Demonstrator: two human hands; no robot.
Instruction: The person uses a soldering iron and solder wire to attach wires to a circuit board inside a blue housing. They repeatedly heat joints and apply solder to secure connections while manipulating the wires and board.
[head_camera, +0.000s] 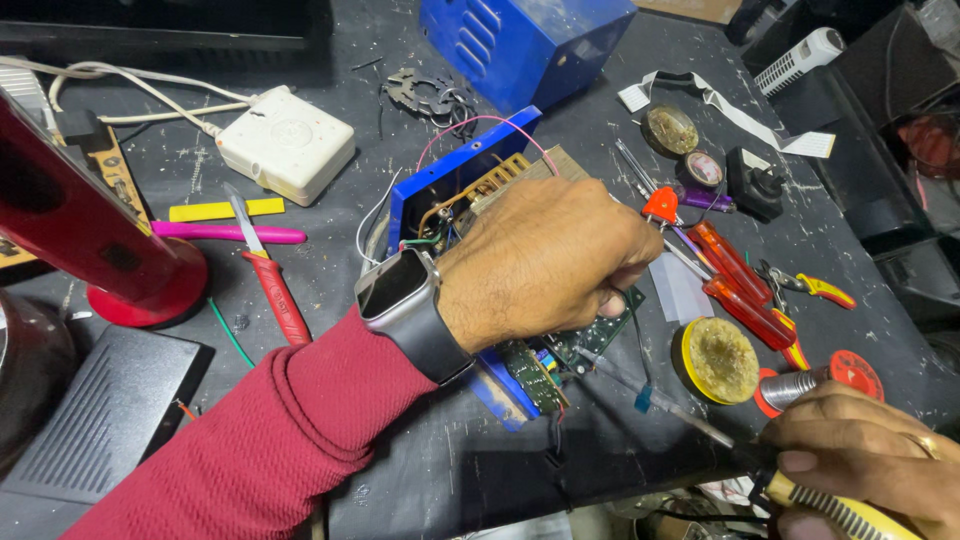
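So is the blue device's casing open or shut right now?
Open. The blue casing is apart, exposing wires and a green circuit board under the left hand; the right hand holds a soldering iron.

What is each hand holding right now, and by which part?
Right hand grips a soldering iron by its yellow handle. Left hand rests on the circuit board; its grip is hidden.

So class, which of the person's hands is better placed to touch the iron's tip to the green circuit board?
Probably the right hand: it grips the soldering iron, tip aimed toward the circuit board. The left hand rests on that board.

smartwatch screen (392, 283) | left wrist | rounded rectangle | dark grey, blank
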